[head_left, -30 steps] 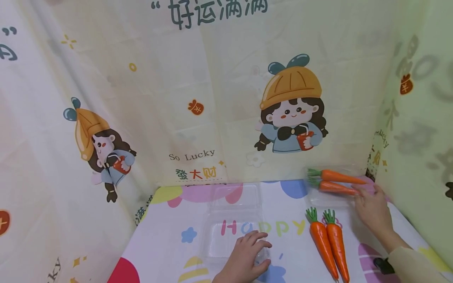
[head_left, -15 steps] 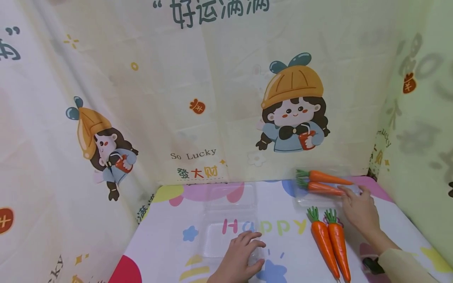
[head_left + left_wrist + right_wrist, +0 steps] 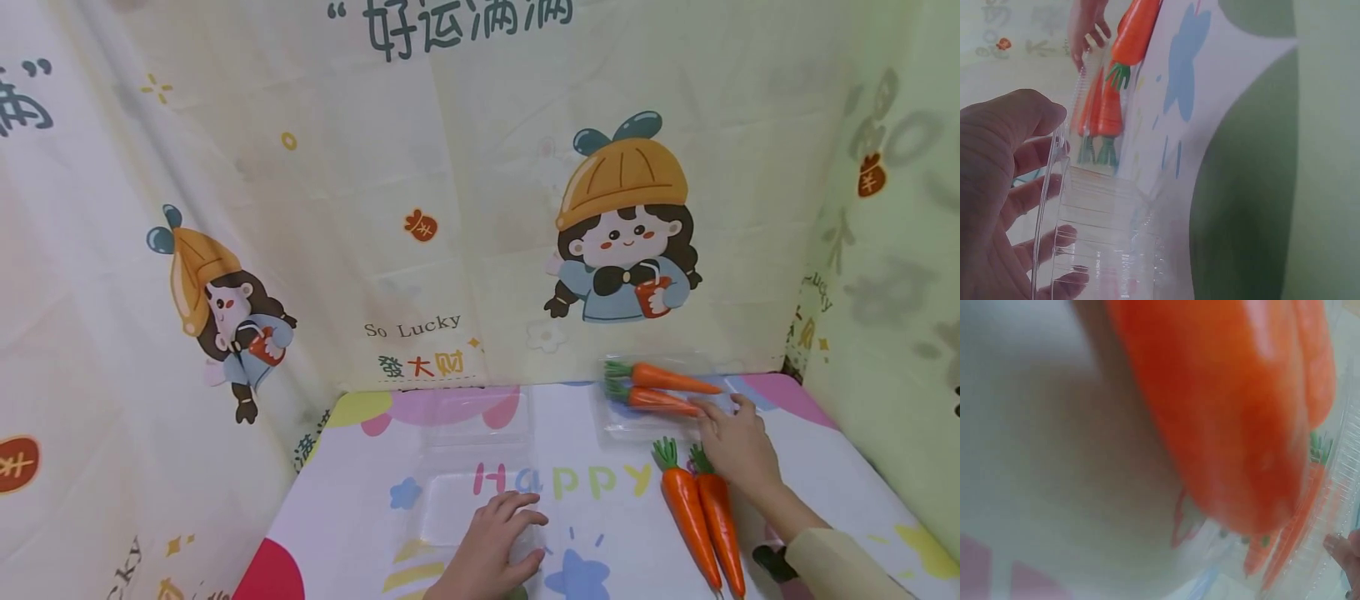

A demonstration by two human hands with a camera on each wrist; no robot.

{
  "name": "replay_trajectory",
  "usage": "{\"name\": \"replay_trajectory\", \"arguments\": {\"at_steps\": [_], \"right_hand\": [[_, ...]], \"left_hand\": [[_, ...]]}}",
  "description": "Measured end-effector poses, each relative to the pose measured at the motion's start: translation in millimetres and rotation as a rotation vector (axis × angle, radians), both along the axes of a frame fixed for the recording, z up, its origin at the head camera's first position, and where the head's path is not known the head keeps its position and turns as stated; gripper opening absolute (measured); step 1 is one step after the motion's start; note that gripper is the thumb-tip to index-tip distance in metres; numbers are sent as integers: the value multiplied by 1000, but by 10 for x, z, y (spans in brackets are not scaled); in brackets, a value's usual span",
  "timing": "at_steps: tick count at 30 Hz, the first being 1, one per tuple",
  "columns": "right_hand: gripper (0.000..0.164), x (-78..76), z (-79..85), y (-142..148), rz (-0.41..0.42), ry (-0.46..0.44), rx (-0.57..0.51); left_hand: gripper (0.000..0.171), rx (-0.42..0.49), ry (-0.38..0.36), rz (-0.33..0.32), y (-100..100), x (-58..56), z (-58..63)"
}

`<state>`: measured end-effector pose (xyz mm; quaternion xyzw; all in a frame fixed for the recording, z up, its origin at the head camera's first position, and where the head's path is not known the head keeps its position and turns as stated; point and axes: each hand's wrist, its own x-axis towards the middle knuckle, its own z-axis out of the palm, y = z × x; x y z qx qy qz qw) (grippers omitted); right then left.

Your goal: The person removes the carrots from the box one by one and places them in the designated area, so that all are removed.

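A clear plastic container (image 3: 622, 432) with a raised lid stands at the back right, two carrots (image 3: 675, 378) lying inside with their green tops to the left. My right hand (image 3: 738, 454) grips its right end beside the carrot tips; parts of the fingers are hidden. Another clear container (image 3: 442, 512) lies unfolded and bare left of centre. At its right edge my left hand (image 3: 491, 542) holds on, and the left wrist view shows the thumb and curled fingers on either side of the plastic wall (image 3: 1097, 231).
Two loose carrots (image 3: 690, 521) lie side by side under the right forearm, green tops away from me. A printed cloth wall (image 3: 495, 275) rises behind the table (image 3: 600, 550), and another (image 3: 892, 333) at the right. A dark object (image 3: 772, 563) shows by the right sleeve.
The container with the two carrots slides left, my right hand moving with it. My left hand and the bare container shift slightly left too. The loose carrots stay put.
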<state>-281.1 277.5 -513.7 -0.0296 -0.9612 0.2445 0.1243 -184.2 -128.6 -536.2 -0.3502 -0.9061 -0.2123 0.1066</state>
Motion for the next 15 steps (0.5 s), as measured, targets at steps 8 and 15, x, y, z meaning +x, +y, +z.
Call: {"name": "replay_trajectory", "arguments": {"at_steps": [8, 15], "right_hand": [[47, -19, 37, -197, 40, -35, -7], [43, -15, 92, -363, 71, 21, 40]], "left_hand": [[26, -13, -32, 21, -68, 8, 22], [28, 13, 45, 41, -163, 13, 15]]}}
